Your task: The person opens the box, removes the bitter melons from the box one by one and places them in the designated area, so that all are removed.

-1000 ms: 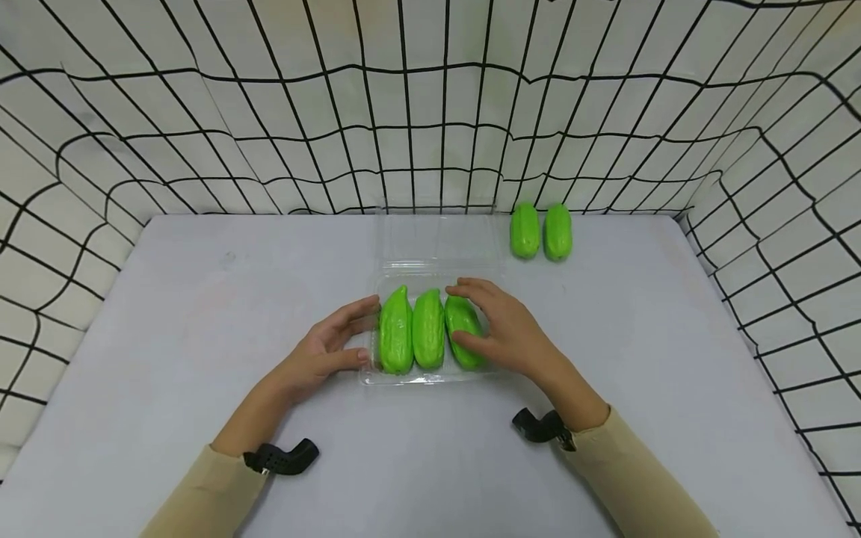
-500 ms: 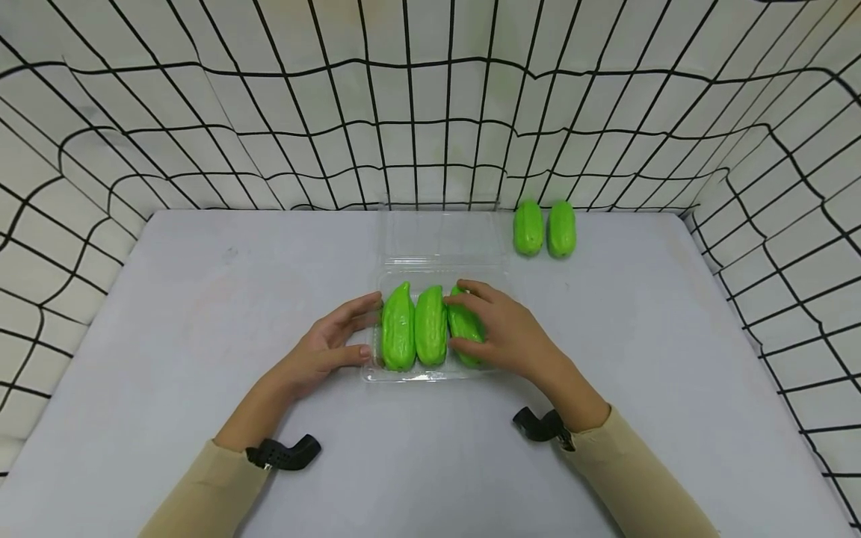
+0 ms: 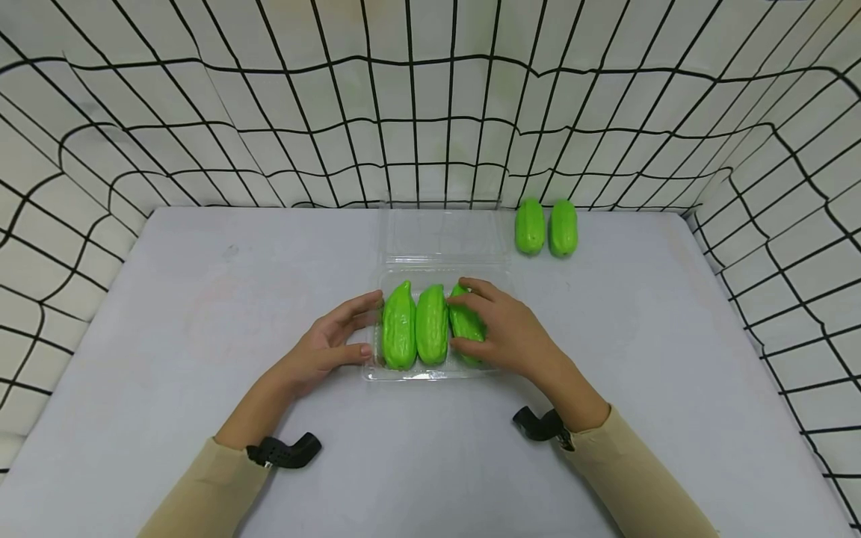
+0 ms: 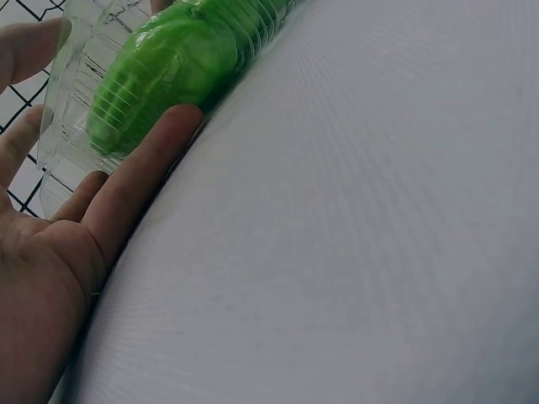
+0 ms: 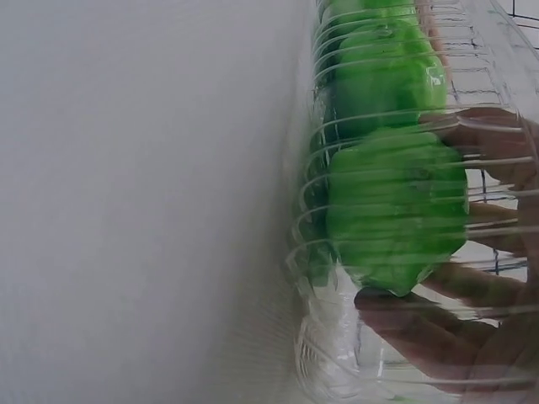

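A clear plastic clamshell box (image 3: 424, 376) lies with its lid (image 3: 440, 233) folded back. Three green ribbed gourds sit side by side inside: a left gourd (image 3: 400, 326), a middle gourd (image 3: 432, 325) and a right gourd (image 3: 464, 323). My right hand (image 3: 511, 329) reaches over the box's right side, its fingers and thumb curled round the right gourd; through the ribbed wall, the right wrist view shows that gourd (image 5: 396, 210) between them. My left hand (image 3: 329, 340) rests against the box's left side, fingers fairly straight. In the left wrist view one finger (image 4: 139, 177) lies along the ribbed wall.
Two more green gourds, one (image 3: 529, 226) beside the other (image 3: 563, 229), lie at the table's back edge, right of the lid. A black wire mesh (image 3: 430, 127) surrounds the white table (image 3: 235, 314) at the back and sides. Each wrist wears a black camera mount (image 3: 285, 452).
My right hand's fingers have closed slightly round the right gourd, which has shifted a little and sits straighter. My left hand stays at the box's left side. The head view has tilted slightly.
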A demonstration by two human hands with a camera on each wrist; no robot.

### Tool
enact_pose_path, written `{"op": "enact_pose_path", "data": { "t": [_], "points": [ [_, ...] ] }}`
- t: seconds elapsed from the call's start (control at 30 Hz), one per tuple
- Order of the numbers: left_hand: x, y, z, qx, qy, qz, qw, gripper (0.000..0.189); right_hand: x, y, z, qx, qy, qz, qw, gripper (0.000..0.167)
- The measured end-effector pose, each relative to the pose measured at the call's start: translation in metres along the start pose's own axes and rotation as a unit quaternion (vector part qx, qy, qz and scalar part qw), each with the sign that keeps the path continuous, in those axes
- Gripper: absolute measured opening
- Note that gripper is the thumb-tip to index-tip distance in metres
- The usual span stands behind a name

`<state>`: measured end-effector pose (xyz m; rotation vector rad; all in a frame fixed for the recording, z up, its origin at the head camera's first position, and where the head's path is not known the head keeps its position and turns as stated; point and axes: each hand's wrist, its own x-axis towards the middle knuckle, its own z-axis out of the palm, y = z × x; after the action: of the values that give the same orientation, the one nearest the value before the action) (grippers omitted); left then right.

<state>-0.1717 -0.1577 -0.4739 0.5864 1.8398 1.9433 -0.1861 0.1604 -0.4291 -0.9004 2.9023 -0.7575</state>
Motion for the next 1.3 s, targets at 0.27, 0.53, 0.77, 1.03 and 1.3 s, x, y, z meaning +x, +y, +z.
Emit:
{"op": "enact_pose_path", "data": {
  "t": [0.27,0.53,0.77,1.03,1.3],
  "points": [
    [-0.0004,-0.0003,-0.0003,-0.003,0.0,-0.004,1.0,0.076,0.0001,-0.0009,-0.0002,0.002,0.005,0.003,1.0,0.052],
    [-0.0001,-0.0006,-0.0001,0.003,0.0,-0.005,1.0,0.076,-0.0002,0.0004,-0.0007,0.011,0.008,0.009,0.9999,0.052],
    [-0.0004,0.0017,0.001,0.001,0.004,-0.01,0.9999,0.077,-0.0004,0.0002,-0.0024,0.022,0.016,0.007,0.9996,0.052],
    [-0.0005,-0.0003,-0.0002,0.004,0.001,-0.006,1.0,0.076,0.0,0.0004,-0.0042,0.032,0.025,0.0,0.9992,0.051],
    [-0.0006,0.0005,0.0004,0.008,0.002,-0.007,0.9999,0.077,-0.0004,-0.0004,-0.0077,0.041,0.029,0.001,0.9987,0.052]
  ]
}}
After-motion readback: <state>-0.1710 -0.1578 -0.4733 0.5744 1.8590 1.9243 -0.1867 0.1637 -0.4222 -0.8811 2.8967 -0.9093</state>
